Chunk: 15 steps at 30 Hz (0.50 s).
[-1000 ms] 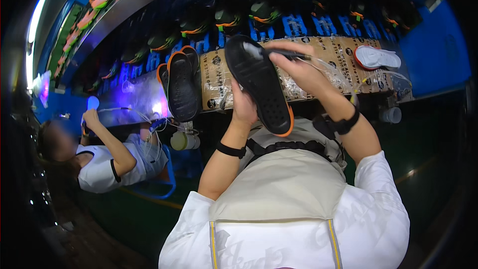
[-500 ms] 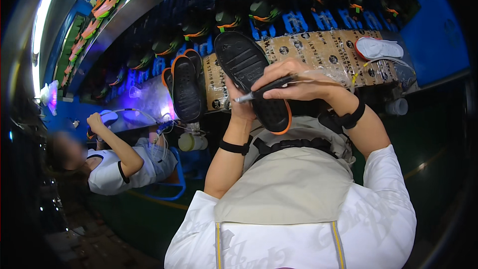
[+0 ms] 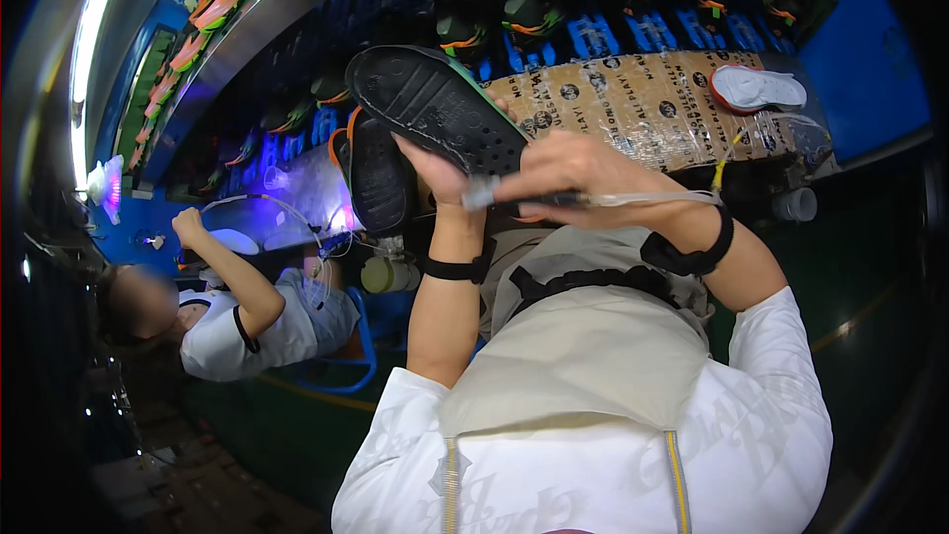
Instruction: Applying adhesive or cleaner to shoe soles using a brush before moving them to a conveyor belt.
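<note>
A black shoe sole (image 3: 420, 99), with ridges at its wide end, small holes further down and a green edge, is tilted up over the bench front. My left hand (image 3: 435, 170) holds it from beneath, the thumb side showing at its left and fingertips at its right edge. In my right hand (image 3: 573, 166) is a brush (image 3: 480, 193) with a pale tip, blurred by motion, and a clear hose trailing back along the wrist. The brush tip lies in front of my left wrist, by the sole's lower end. My right fingers partly cover that end.
More black soles (image 3: 381, 183) with orange edges rest on the bench at the left. Brown printed cardboard (image 3: 633, 104) covers the bench, with a white shoe (image 3: 756, 89) at its right. Shoes stand on racks behind. A co-worker (image 3: 242, 321) sits at the left.
The sole has swung leftward and tilted, its wide end now further left. My right hand has rolled over the brush, and its tip sits slightly lower.
</note>
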{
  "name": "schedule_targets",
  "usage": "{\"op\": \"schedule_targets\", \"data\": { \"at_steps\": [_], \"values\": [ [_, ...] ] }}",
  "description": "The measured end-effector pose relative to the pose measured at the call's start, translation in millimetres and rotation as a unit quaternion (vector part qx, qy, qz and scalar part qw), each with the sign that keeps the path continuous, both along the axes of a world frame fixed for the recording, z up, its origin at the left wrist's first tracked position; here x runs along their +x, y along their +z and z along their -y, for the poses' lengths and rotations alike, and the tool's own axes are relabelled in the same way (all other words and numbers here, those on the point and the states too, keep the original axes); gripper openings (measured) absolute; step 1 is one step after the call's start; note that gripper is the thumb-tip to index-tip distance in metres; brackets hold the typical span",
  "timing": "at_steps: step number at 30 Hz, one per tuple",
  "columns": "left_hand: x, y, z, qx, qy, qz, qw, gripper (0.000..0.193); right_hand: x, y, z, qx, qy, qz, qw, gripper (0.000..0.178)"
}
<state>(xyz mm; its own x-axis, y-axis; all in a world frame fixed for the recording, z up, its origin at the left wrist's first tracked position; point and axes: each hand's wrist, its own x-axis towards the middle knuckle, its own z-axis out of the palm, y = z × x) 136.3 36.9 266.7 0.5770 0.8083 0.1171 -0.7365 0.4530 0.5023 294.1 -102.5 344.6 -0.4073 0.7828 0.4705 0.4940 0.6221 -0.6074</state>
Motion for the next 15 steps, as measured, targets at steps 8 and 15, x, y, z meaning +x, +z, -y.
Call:
{"op": "schedule_targets", "data": {
  "at_steps": [8, 15],
  "values": [
    [-9, 32, -17, 0.007, -0.008, 0.025, 1.0, 0.113, 11, 11, 1, -0.002, -0.047, -0.04, 0.998, 0.029],
    [-9, 58, -30, 0.083, -0.124, 0.055, 0.987, 0.119, 20, 28, -2, -0.102, -0.047, -0.114, 0.987, 0.029]
  ]
}}
